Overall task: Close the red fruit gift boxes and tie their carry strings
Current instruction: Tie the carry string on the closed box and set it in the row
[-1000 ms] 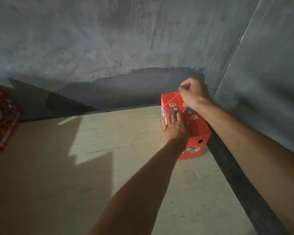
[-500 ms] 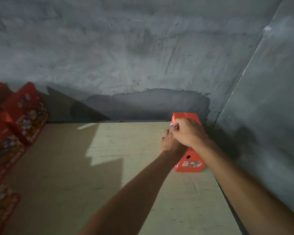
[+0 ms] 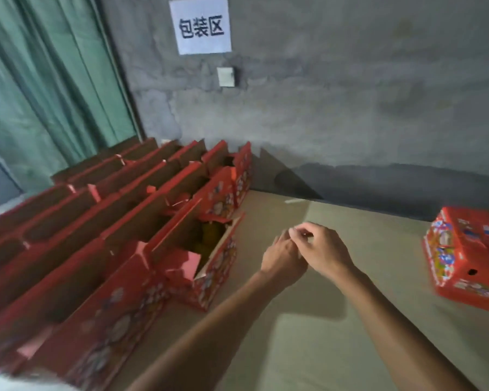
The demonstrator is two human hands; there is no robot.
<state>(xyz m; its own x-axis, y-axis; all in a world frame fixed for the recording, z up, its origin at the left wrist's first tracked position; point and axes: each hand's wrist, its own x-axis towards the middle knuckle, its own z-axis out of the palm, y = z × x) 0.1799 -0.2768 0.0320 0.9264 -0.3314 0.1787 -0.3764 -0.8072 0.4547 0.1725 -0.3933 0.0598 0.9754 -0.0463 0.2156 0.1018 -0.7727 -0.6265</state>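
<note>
Over the table (image 3: 308,348), both hands (image 3: 305,249) meeting, perhaps pinching something

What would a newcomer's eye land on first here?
Rows of open red boxes fill the left side, the nearest open one showing yellowish fruit inside. One closed red box sits alone at the right on the table. In the middle, the left hand and right hand meet, fingers pinched together.
</note>
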